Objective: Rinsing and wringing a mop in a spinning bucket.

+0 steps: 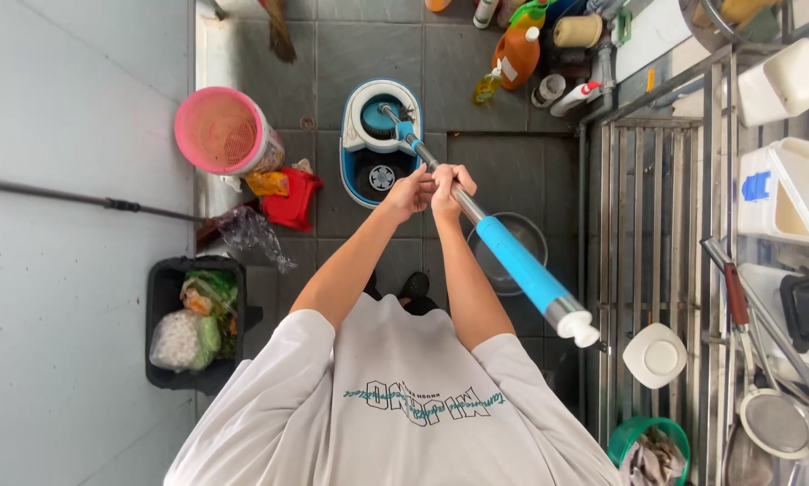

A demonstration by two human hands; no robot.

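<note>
The blue and silver metal mop handle [499,245] slants down into the white and blue spin bucket [382,139] on the grey tiled floor [503,171]. The left hand [411,191] and right hand [448,187] clamp the silver shaft side by side; keeping the handle centred over the spinner basket should help, with the pink basket [218,130] well apart

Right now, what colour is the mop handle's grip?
Bright blue grip on a silver pole, seen from the head view.
</note>
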